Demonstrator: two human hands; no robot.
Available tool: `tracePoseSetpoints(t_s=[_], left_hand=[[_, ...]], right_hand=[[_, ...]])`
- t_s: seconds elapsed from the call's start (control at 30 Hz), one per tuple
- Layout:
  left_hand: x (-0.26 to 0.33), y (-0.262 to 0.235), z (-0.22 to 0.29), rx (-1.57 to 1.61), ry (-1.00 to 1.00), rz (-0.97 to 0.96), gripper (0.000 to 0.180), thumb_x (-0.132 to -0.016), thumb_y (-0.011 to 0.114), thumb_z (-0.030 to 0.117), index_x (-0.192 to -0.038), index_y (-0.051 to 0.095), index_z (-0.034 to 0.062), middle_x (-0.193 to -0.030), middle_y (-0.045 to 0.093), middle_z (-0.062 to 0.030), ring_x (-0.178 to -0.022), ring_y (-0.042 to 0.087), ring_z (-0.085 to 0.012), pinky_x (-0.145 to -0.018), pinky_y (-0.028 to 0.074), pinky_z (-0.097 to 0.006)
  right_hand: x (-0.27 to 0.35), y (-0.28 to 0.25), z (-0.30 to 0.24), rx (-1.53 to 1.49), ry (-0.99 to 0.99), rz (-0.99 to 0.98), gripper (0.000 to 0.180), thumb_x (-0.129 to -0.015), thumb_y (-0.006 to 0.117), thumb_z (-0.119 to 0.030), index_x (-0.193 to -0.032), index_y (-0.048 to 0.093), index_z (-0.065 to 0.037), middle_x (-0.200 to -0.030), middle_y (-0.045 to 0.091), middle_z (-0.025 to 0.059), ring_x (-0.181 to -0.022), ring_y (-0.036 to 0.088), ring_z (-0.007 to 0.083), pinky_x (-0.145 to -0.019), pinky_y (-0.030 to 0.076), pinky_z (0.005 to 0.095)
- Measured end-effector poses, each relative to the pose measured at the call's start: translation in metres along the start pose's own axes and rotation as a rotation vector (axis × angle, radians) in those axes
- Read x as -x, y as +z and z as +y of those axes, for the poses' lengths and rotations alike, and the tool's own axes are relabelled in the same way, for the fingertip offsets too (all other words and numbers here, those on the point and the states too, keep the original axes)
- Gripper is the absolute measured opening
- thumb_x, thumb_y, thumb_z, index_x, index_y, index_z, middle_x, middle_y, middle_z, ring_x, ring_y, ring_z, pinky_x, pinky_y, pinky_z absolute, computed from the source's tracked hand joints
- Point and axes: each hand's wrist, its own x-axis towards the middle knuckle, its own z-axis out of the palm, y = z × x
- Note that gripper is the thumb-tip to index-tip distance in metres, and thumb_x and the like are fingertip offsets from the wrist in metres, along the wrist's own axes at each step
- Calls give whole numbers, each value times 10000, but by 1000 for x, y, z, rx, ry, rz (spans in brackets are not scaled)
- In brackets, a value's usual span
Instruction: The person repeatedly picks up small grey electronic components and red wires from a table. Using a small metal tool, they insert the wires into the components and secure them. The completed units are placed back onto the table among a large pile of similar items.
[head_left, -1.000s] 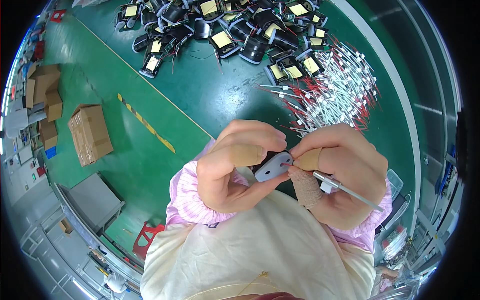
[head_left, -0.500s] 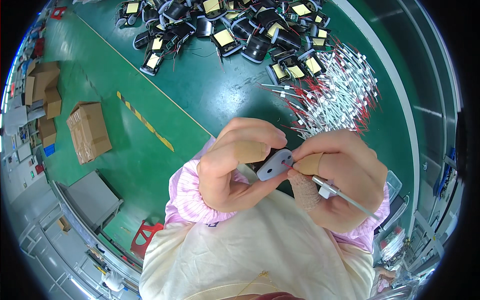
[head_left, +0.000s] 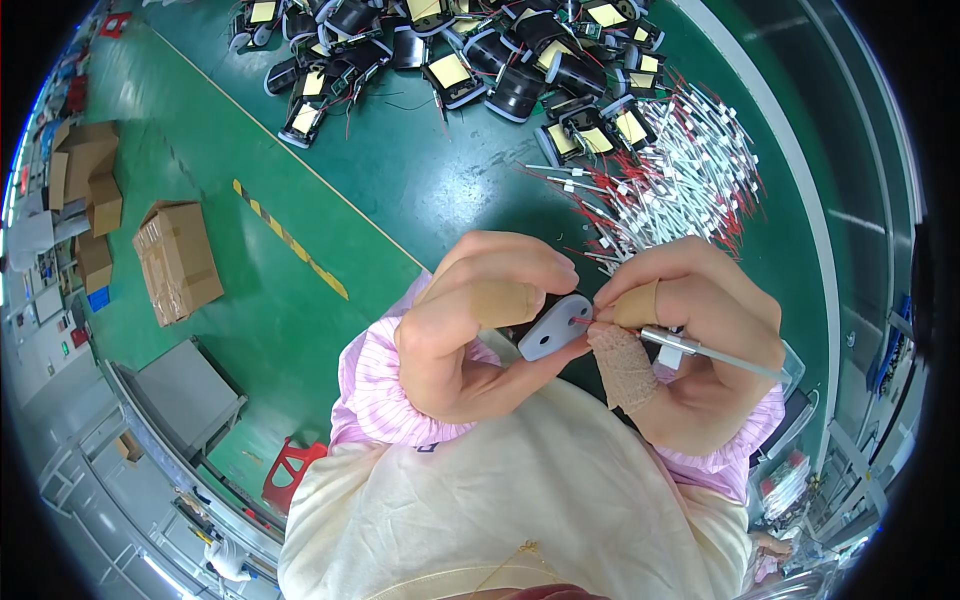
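Hands, two, bare, raised close under the head camera above the near edge of a green worktop (head_left: 430, 190).

Left hand (head_left: 475, 335): closed, thumb and curled fingers pinching a small white rounded plastic plate with a hole (head_left: 553, 325); a tan finger cot covers one fingertip. The plate sits between the two hands, tilted, its holed end toward the right hand.

Right hand (head_left: 700, 345): closed around a slim silver metal rod-shaped tool (head_left: 705, 350), whose shaft runs out to the right past the knuckles. Index finger wears a tan cot, thumb a beige wrap of tape. The fingertips meet the plate's edge at a thin red wire end (head_left: 583, 320); whether the wire passes through the hole cannot be told.

Sleeves: pink striped cuffs (head_left: 375, 385) on both wrists, over a cream apron (head_left: 480, 500).

Worktop, far edge: heap of black wound coil parts with yellow tape faces (head_left: 450, 50), spread from the far left toward the centre.

Worktop, right side: loose pile of short red wires in white sleeves (head_left: 680, 180), just beyond the right hand.

Below the worktop's left edge, on the green floor: brown cardboard boxes (head_left: 175, 260), a yellow-black striped line (head_left: 290, 240), a grey cabinet (head_left: 180, 395).
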Motion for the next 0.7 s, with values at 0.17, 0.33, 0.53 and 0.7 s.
tracePoseSetpoints(t_s=[0.17,0.33,0.53,0.7], left_hand=[[2,-9,-4,-62,85,-120,713,-682,836,-35,-1221,374,25,-1048,618,-283,-914,637,-365,-780,526,-468],[4,-11,-9,-28,128,-100,748,-685,850,-7,-1256,369,27,-1048,615,-287,-923,639,-361,-798,522,-474],[6,-6,-9,-100,157,-43,755,-688,876,53,-1249,371,33,-1040,618,-280,-902,644,-350,-803,525,-479],[6,1,-5,-30,120,66,570,-619,868,-71,-1043,494,-1,-1047,640,-224,-942,642,-343,-768,532,-409]], right_hand=[[-1,-1,-4,26,24,-15,129,-673,706,111,-770,661,38,-822,659,148,-608,635,139,-519,477,211],[-1,3,-3,19,-5,39,142,-657,713,115,-758,657,33,-807,659,144,-591,628,132,-506,471,211],[0,6,-3,61,-54,76,163,-628,726,113,-743,654,23,-789,659,138,-573,611,133,-487,460,225],[-1,8,-3,59,-67,86,167,-616,727,114,-731,653,19,-782,658,134,-566,608,135,-484,458,226]])
